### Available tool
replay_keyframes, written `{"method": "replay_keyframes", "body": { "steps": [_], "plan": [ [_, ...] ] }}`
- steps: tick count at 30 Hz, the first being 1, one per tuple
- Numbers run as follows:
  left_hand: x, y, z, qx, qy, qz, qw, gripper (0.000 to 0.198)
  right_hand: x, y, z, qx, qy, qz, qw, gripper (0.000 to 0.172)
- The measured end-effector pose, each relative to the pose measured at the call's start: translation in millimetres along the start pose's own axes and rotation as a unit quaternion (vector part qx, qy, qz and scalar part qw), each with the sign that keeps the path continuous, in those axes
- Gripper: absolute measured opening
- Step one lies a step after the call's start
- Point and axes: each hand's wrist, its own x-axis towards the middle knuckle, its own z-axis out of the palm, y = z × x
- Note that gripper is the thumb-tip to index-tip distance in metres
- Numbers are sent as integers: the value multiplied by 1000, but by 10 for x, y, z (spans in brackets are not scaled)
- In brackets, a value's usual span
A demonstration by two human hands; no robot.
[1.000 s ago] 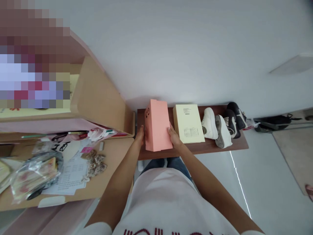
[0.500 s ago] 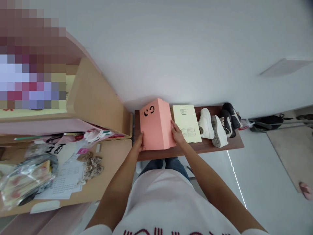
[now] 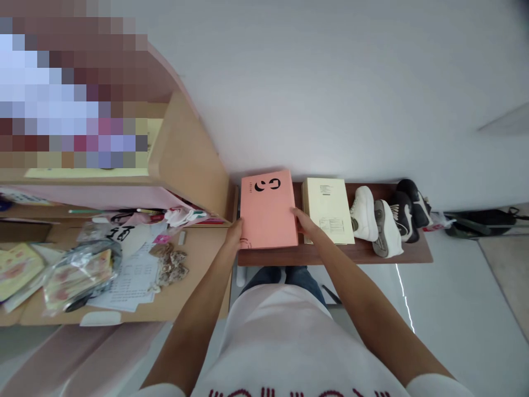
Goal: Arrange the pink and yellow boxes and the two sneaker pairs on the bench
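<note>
A salmon-pink flat box (image 3: 268, 209) with a black printed mark on its face lies on a dark wood bench (image 3: 372, 252). My left hand (image 3: 235, 231) grips its left edge, and my right hand (image 3: 303, 221) presses on its right edge. Just beyond my right hand stands a pale yellow box (image 3: 328, 210) with printed labels, lying flat. The pink box's underside is hidden.
White sneakers (image 3: 376, 223) and black sneakers (image 3: 407, 210) stand on the bench at right. To the left, a wooden desk (image 3: 198, 264) holds papers, a plastic bag and dried pieces. A black bag (image 3: 481, 223) lies on the floor at far right.
The pink box has tipped down from a raised, tilted position and now lies nearly flat on the bench, its printed face fully showing. The view has shifted slightly.
</note>
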Motion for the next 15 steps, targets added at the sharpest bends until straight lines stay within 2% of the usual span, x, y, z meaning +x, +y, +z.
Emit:
{"method": "replay_keyframes", "body": {
  "steps": [3,7,10,15],
  "plan": [
    [-18,5,9,5,-5,31,999,25,39,53,27,17,18,31,999,39],
    [-14,42,24,-15,-35,39,998,23,110,131,52,42,13,29,999,39],
    [4,60,29,-18,-24,40,999,18,171,171,70,46,12,29,998,41],
    [41,47,44,-8,0,47,999,22,241,208,106,51,13,13,999,42]
  ]
}}
